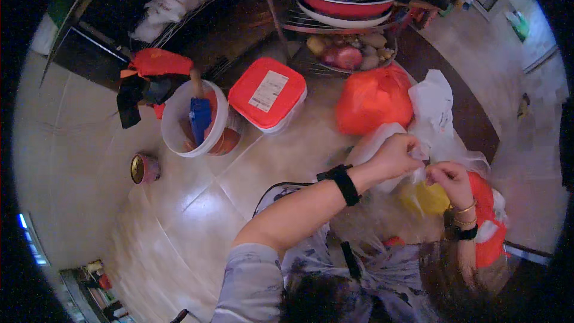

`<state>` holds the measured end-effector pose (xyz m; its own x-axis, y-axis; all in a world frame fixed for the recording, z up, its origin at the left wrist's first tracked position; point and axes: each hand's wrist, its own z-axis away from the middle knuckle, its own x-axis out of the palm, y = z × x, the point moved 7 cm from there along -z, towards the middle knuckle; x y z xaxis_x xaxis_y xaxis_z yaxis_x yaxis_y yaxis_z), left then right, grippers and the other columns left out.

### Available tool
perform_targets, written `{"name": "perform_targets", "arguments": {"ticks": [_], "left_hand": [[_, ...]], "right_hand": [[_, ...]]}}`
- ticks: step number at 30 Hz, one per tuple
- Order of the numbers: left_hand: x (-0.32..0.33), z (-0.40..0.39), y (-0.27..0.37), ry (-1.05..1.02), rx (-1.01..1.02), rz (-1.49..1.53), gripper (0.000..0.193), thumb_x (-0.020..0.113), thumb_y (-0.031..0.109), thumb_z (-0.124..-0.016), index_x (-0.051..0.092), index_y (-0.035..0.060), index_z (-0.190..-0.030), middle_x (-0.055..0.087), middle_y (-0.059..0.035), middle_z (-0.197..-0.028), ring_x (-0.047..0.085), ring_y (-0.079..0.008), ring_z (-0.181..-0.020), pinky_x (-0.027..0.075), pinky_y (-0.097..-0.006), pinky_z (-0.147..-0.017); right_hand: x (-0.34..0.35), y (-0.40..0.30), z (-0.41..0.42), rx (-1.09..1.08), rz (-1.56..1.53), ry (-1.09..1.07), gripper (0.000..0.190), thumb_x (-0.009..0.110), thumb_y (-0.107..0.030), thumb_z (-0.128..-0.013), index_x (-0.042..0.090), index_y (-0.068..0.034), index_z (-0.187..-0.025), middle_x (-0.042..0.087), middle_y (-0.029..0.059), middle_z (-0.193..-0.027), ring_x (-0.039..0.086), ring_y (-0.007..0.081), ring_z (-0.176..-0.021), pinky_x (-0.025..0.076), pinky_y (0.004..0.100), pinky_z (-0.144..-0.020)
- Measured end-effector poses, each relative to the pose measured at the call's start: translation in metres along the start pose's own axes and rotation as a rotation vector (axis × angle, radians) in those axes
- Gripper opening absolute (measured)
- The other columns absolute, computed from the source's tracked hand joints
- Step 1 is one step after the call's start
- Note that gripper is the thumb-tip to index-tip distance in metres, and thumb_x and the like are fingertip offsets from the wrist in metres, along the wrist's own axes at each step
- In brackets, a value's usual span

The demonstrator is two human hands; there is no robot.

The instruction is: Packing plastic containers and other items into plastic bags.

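Both my hands are close together at right of centre, over several plastic bags. My left hand (394, 154), with a black band on the wrist, has its fingers closed on the gathered top of a whitish plastic bag (381, 134). Beside it, my right hand (450, 179), wearing gold bracelets and a black band, pinches at the same bunched plastic. A yellow bag (426, 198) lies just below the hands. Beyond them sit a full orange-red plastic bag (374, 101) and a white plastic bag (432, 98). A red and white bag (486, 242) lies by my right forearm.
On the tiled floor stand a white bucket (168, 121) holding a blue brush-like tool (200, 119), a tub with a red lid (269, 92) and a small tin (144, 168). A wire rack (291, 28) holds pans above onions and potatoes. A dark bag (130, 98) lies left.
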<state>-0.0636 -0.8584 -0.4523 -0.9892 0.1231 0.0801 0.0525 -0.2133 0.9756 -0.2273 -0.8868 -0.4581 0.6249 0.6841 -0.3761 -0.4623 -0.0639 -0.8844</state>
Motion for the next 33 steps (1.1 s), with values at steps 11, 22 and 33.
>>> {"name": "perform_targets", "arguments": {"ticks": [11, 22, 33], "left_hand": [[0.014, 0.02, 0.025, 0.077, 0.627, -0.685, 0.03, 0.055, 0.003, -0.062, 0.05, 0.0074, -0.092, 0.056, -0.0128, -0.086, 0.057, -0.0288, -0.077, 0.046, -0.0388, -0.066], [0.022, 0.034, 0.039, 0.124, 0.865, -1.063, 0.023, 0.053, 0.013, -0.067, 0.048, 0.0065, -0.089, 0.045, -0.0088, -0.08, 0.057, -0.0235, -0.068, 0.049, -0.0335, -0.054], [0.014, 0.04, 0.052, 0.148, 0.84, -1.019, 0.02, 0.053, 0.015, -0.069, 0.048, 0.0072, -0.086, 0.045, -0.0085, -0.078, 0.057, -0.0234, -0.066, 0.048, -0.0344, -0.051]], "right_hand": [[0.021, -0.01, -0.023, -0.13, 0.028, 0.084, 0.02, 0.042, -0.003, -0.082, 0.054, -0.001, -0.099, 0.057, 0.0018, -0.089, 0.051, 0.0119, -0.082, 0.041, 0.0258, -0.076], [0.023, 0.02, -0.026, -0.133, -0.208, 0.091, 0.022, 0.047, -0.007, -0.081, 0.052, -0.001, -0.102, 0.056, 0.003, -0.089, 0.051, 0.0131, -0.082, 0.042, 0.0274, -0.076], [0.025, -0.015, -0.018, -0.122, -0.316, 0.145, 0.018, 0.05, -0.01, -0.081, 0.055, -0.001, -0.097, 0.055, 0.0017, -0.083, 0.05, 0.0102, -0.077, 0.043, 0.0241, -0.07]]}}
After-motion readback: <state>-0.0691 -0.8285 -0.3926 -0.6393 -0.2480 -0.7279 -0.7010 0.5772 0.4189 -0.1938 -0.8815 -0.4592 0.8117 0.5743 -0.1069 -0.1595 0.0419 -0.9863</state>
